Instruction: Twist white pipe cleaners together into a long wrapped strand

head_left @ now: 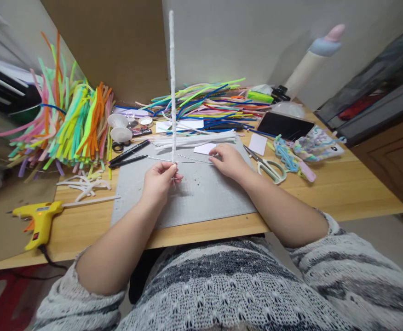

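Observation:
My left hand (pixel 160 181) pinches the lower end of a long, fuzzy white pipe cleaner stem (pixel 173 87), which stands upright above the grey cutting mat (pixel 135 193). Short thin wire ends poke out below those fingers. Over the right part of the mat, my right hand (pixel 231 161) has its thumb and fingertips drawn close together at the end of a thin metal wire (pixel 194 162). Other thin wires lie across the mat. Just beyond the right fingertips is a small white card (pixel 204 148). Behind it lies a bundle of white pipe cleaners (pixel 201 139).
To the left are a yellow glue gun (pixel 41 220), white scraps (pixel 86 184), black markers (pixel 130 154) and bunched colourful pipe cleaners (pixel 73 119). More colourful ones (pixel 208 103) lie at the back. Scissors (pixel 270 170), a black-screened phone (pixel 284 126) and a blue craft piece (pixel 286 154) sit right.

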Demonstrator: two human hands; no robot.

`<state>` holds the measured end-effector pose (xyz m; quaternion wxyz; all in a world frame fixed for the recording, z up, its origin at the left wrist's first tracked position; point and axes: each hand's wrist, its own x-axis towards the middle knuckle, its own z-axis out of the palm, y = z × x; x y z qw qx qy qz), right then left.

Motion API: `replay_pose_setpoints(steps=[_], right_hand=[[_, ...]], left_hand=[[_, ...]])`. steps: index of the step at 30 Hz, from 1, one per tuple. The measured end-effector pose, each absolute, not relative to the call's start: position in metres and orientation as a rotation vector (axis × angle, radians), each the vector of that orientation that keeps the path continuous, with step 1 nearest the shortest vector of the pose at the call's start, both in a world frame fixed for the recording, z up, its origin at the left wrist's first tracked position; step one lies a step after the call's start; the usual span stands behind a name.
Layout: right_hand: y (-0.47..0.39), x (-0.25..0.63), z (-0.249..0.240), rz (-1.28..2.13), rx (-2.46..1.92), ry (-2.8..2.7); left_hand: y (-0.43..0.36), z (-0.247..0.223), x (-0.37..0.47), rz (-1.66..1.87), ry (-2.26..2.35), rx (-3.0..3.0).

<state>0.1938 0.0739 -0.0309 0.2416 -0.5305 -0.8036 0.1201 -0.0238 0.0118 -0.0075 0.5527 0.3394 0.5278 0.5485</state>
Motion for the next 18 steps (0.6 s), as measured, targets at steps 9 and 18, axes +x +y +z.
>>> replay_pose_setpoints(steps=[9,18], right_hand=[[0.072,0.187,-0.002,0.264,-1.511,-2.593],[0.172,0.151,-0.001,0.245,-1.461,-2.257]], left_hand=[[0.016,-0.010,-0.027,1.390,1.261,0.777],[0.017,-0.009,-0.028,1.397,1.276,0.737]])
